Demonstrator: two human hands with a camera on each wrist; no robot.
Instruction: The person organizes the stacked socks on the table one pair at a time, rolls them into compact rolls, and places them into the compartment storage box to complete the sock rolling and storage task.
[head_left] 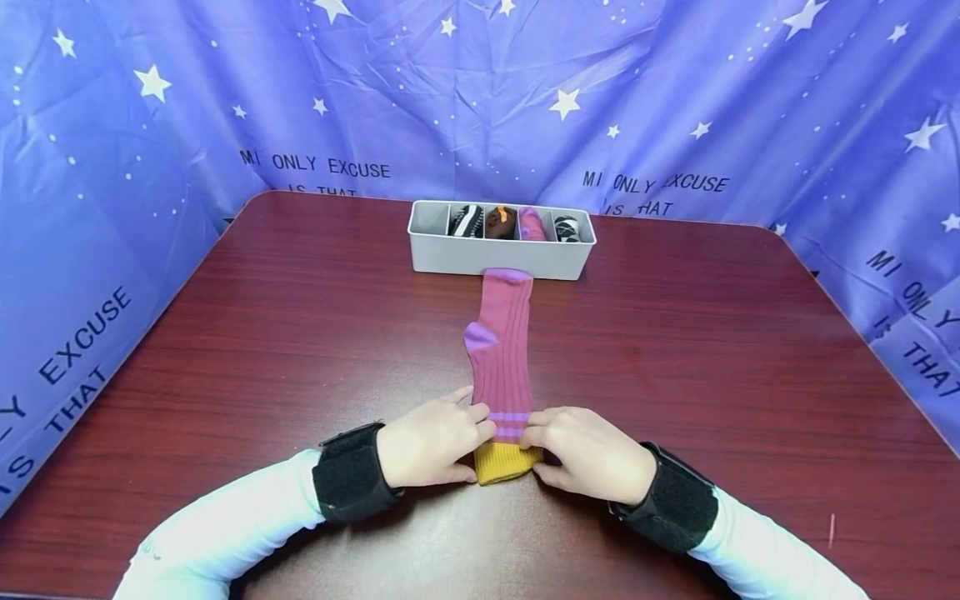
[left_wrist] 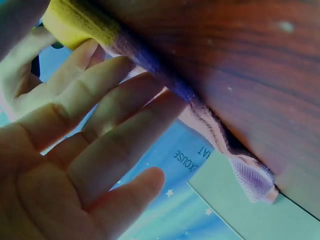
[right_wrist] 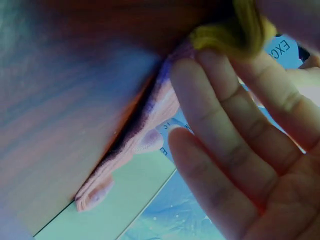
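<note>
On the table lies a pink ribbed sock (head_left: 504,358) with purple heel, toe and stripes and a yellow cuff (head_left: 508,462). Its cuff points towards me and its toe reaches the grey box. My left hand (head_left: 435,437) touches the left edge of the sock, fingertips by the purple stripes, thumb at the cuff. On the opposite edge, my right hand (head_left: 588,454) rests its fingertips on the sock, its thumb beside the cuff. Both wrist views show fairly straight fingers against the sock (left_wrist: 205,120); the yellow cuff (right_wrist: 225,40) bulges a little off the table.
At the back stands a grey divided box (head_left: 495,257). It holds a black-and-white striped roll (head_left: 468,222), a brown roll (head_left: 501,223), a pink-purple roll (head_left: 531,223) and a black-and-white patterned roll (head_left: 567,229); the leftmost compartment shows bare walls. A starry blue curtain (head_left: 480,108) surrounds the table.
</note>
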